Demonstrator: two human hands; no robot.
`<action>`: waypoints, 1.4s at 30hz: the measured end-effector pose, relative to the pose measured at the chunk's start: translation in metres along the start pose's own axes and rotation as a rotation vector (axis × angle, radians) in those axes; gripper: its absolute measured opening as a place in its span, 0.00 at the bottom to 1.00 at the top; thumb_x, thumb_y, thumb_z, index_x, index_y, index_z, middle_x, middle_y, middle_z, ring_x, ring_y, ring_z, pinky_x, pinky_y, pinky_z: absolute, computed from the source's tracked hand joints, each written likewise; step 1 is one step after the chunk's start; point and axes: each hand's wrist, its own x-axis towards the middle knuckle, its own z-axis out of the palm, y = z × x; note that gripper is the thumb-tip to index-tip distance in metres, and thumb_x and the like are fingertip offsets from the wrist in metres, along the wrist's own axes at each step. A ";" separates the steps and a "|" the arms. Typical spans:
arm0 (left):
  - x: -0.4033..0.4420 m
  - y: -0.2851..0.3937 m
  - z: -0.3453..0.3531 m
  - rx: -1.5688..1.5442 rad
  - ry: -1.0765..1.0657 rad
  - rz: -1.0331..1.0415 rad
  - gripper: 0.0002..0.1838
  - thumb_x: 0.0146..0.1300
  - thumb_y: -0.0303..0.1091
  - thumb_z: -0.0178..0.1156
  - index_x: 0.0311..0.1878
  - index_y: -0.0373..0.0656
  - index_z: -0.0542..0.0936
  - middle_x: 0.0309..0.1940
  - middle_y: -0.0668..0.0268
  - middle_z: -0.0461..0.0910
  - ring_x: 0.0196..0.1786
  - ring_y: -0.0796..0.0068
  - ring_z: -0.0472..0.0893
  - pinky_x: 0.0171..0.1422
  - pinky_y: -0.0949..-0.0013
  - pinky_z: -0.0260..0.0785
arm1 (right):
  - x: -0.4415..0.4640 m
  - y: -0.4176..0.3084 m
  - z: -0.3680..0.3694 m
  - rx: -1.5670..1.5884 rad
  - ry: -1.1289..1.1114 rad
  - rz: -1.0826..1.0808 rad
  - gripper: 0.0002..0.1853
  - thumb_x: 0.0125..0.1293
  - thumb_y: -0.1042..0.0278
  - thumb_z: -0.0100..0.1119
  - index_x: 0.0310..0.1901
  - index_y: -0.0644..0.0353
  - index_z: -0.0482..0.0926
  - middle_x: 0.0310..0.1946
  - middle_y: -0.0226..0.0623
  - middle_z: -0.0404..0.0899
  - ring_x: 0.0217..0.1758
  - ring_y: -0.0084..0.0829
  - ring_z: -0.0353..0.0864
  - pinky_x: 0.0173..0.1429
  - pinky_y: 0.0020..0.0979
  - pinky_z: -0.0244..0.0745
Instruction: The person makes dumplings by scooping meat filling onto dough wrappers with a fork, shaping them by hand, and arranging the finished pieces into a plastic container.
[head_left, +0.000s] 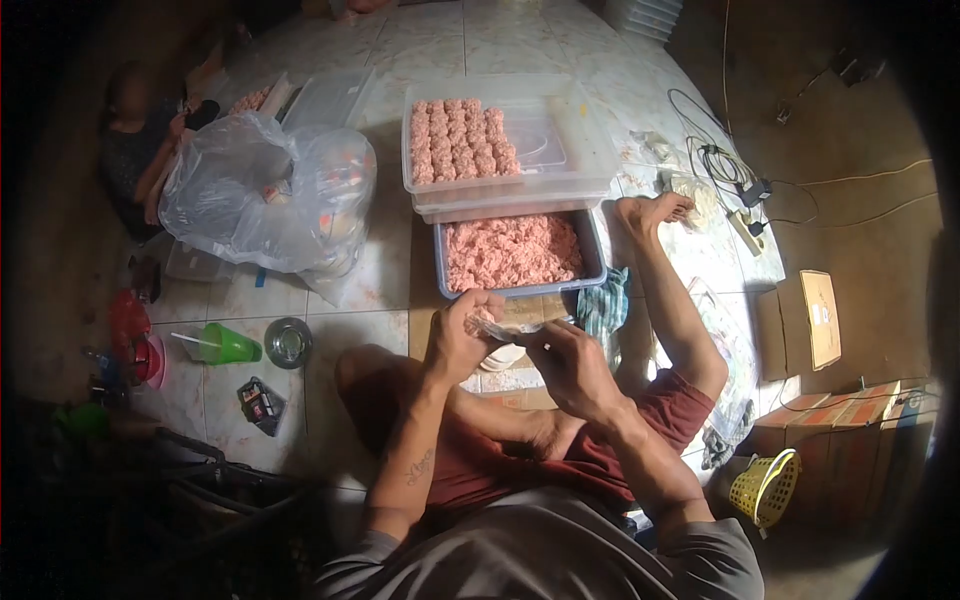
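Note:
My left hand (pixel 462 338) is curled around a small lump of pink minced meat (pixel 482 316), partly hidden by the fingers. My right hand (pixel 572 365) grips one end of a thin, shiny, greyish piece (pixel 512 329) that reaches across to the meat; whether it is a spoon, a blade or plastic I cannot tell. Just beyond both hands sits a blue-grey tub (pixel 602 262) of loose minced meat (pixel 512 250). Behind it, a clear plastic box (pixel 590 175) holds rows of meat balls (pixel 460 140) on its left side. Below my hands a white round thing (pixel 503 357) is partly covered.
A large clear plastic bag (pixel 225 185) stands at left near another person (pixel 140 150). A green cup (pixel 232 343) and a metal bowl (pixel 288 342) are on the tiles. Cables (pixel 715 160), a checkered cloth (pixel 603 305) and a yellow basket (pixel 765 490) lie to the right.

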 end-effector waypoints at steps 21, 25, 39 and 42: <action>0.000 -0.007 -0.009 -0.080 0.005 0.193 0.13 0.59 0.32 0.77 0.38 0.41 0.80 0.27 0.75 0.80 0.28 0.85 0.74 0.37 0.76 0.72 | -0.009 0.001 0.015 0.200 0.103 0.120 0.07 0.71 0.80 0.59 0.47 0.67 0.83 0.37 0.47 0.82 0.37 0.37 0.82 0.42 0.36 0.75; 0.000 -0.002 -0.006 -0.003 0.043 0.060 0.12 0.58 0.29 0.77 0.33 0.43 0.79 0.24 0.77 0.77 0.26 0.85 0.72 0.33 0.75 0.69 | -0.006 0.000 0.006 0.172 0.061 0.040 0.07 0.72 0.81 0.58 0.48 0.68 0.82 0.36 0.39 0.81 0.39 0.25 0.79 0.43 0.29 0.75; -0.001 -0.011 -0.001 -0.446 -0.082 0.138 0.14 0.55 0.23 0.76 0.40 0.39 0.80 0.34 0.70 0.83 0.34 0.81 0.79 0.42 0.74 0.75 | -0.017 0.006 0.020 0.207 0.187 0.079 0.06 0.71 0.79 0.60 0.47 0.67 0.82 0.34 0.44 0.80 0.35 0.34 0.81 0.40 0.34 0.75; 0.001 -0.003 0.007 0.039 -0.076 0.007 0.15 0.53 0.20 0.75 0.42 0.39 0.80 0.35 0.69 0.83 0.37 0.81 0.80 0.45 0.73 0.75 | -0.016 0.017 0.026 0.034 0.162 -0.058 0.07 0.70 0.80 0.59 0.47 0.69 0.82 0.33 0.46 0.80 0.35 0.36 0.82 0.39 0.35 0.75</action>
